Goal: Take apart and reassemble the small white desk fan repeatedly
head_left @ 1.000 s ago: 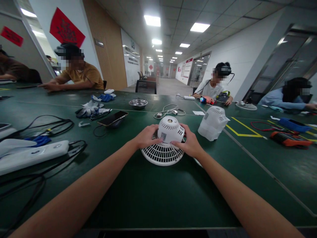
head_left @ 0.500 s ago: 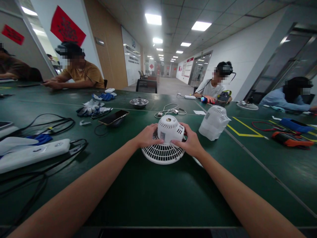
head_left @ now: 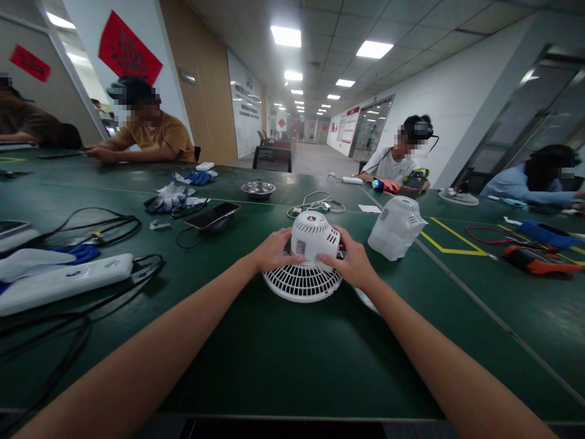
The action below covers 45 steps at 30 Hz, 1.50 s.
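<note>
A white motor housing (head_left: pixel 312 235) with slotted vents and a small label stands over a white round fan grille (head_left: pixel 301 285) on the green table. My left hand (head_left: pixel 280 251) grips the housing's left side, thumb along its lower front. On the opposite side my right hand (head_left: pixel 348 256) is closed around it, thumb also at the front. The far fingers of both hands are partly hidden behind the housing. Under my right forearm the edge of a pale flat piece (head_left: pixel 367 300) shows. Right of my hands stands a white vented housing (head_left: pixel 397 227) that looks wrapped in translucent plastic.
A phone (head_left: pixel 214 216), a steel bowl (head_left: pixel 258 189) and a coiled white cable (head_left: pixel 316 205) lie beyond my hands. At left are a white power strip (head_left: pixel 68 281), black cords and gloves (head_left: pixel 170 200). An orange meter (head_left: pixel 539 261) lies right. Several people sit around the table.
Both hands keep their hold on the motor housing, with only a slight shift of the thumbs. The whole view drifts a little to the right.
</note>
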Motion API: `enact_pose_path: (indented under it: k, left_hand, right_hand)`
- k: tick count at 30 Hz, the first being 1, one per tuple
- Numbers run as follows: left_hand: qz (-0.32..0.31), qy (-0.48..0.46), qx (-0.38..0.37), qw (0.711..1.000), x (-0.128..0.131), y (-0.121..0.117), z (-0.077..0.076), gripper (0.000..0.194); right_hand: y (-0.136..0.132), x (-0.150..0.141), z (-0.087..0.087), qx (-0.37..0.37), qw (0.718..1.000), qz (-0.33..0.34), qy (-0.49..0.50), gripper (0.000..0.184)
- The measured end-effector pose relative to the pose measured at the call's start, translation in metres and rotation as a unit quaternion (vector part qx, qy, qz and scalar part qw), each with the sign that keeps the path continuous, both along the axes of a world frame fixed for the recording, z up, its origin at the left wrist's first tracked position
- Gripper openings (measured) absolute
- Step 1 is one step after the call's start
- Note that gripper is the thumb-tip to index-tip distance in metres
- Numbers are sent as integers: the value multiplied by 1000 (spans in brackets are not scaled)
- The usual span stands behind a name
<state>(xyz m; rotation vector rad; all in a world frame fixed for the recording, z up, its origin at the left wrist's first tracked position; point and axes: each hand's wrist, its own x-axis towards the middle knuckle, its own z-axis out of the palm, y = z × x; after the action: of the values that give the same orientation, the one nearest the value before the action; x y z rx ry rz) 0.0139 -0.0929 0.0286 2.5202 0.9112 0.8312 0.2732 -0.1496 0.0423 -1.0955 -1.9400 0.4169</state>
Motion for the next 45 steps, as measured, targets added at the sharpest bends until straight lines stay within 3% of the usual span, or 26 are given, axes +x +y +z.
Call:
enact_pose_path:
  k: [18,24,33,45]
  left_hand:
    - [13,7,-14,1000,2,-3,5,72]
    - [24,10,-28,999,3,-2,5,74]
    - [7,4,-21,1000,1,-2,5,66]
    - [13,-4,-23,1000,3,-3,6,66]
  right_hand:
    - [1,-3,-6,-41,998,16,38,81]
    - [3,-2,-8,-44,999,-10,25,86]
    - [6,0,-4,-54,997,24,41,80]
    - [6,2,-9,-48,998,17,38,81]
